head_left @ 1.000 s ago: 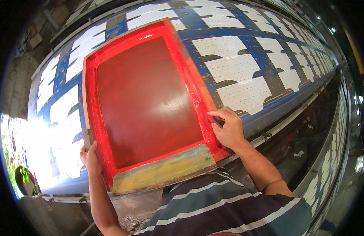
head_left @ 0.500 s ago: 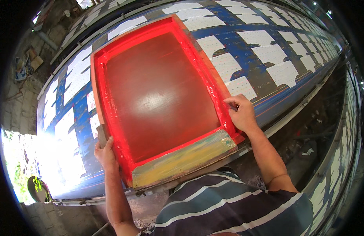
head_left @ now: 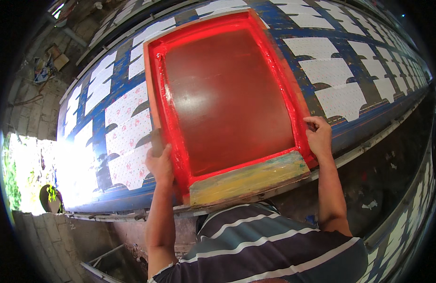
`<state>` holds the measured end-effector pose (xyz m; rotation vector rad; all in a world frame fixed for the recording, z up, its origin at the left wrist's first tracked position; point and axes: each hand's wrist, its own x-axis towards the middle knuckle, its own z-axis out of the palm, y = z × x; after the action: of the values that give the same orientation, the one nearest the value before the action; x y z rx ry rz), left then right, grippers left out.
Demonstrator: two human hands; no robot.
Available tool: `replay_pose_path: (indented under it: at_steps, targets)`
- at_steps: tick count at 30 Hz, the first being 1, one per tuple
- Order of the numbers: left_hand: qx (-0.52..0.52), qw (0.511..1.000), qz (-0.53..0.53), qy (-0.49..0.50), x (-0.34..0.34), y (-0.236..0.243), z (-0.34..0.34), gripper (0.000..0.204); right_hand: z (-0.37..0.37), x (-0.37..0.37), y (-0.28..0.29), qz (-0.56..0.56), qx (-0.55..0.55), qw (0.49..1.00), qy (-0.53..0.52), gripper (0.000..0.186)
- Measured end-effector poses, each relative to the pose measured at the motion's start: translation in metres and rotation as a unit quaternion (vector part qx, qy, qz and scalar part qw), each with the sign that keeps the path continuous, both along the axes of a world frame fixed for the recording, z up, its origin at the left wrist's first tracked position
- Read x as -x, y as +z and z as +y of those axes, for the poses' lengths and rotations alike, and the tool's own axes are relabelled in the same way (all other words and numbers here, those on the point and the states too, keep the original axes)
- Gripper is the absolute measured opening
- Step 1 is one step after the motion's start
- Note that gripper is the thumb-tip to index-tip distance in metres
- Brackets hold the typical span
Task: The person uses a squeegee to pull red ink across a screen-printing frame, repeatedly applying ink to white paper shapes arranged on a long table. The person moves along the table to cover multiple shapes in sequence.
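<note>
A large rectangular printing screen (head_left: 227, 94), dark red in the middle with glossy red ink along its inner borders, lies over the long table (head_left: 354, 122). A yellow, paint-streaked board (head_left: 248, 175) runs along its near end. My left hand (head_left: 159, 162) grips the screen's left side near the bottom, by a grey strip. My right hand (head_left: 319, 134) holds the opposite side, fingers curled at the edge. Printed white fabric pieces (head_left: 126, 158), some with red patterns, others with small dots, lie in rows on the blue surface around the screen.
Metal rails edge the table, with a dark gap at the right beside another row of pieces (head_left: 402, 226). Concrete blocks (head_left: 34, 236), a bright opening with plants (head_left: 27, 174) and scattered scraps (head_left: 43, 70) lie at the left. A striped shirt (head_left: 260, 250) shows below.
The screen and both my hands have moved to the right and a little up in the picture. More fabric with red patterns now shows at the screen's left. The background has also shifted.
</note>
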<state>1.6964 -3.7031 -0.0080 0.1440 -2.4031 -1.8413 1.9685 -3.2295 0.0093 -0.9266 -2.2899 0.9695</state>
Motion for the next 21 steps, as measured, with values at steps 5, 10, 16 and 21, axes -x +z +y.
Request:
replay_pose_path:
  at_steps: [5,10,16,21]
  targets:
    - [0.036,0.999,0.022,-0.023,-0.013,-0.001,0.02,0.027,0.027,-0.011,-0.007,0.022,0.037,0.999,0.02,0.04]
    - [0.123,0.992,0.034,-0.012,-0.015,0.001,0.025,0.032,0.015,-0.019,0.019,-0.021,-0.039,0.996,0.075,0.04]
    - [0.141,0.99,0.006,-0.011,-0.018,0.008,0.031,0.039,-0.082,-0.042,0.067,0.011,-0.112,0.912,0.394,0.051]
    - [0.119,0.992,-0.026,0.007,-0.016,0.004,0.035,0.043,-0.134,-0.027,0.078,-0.009,-0.185,0.851,0.491,0.054]
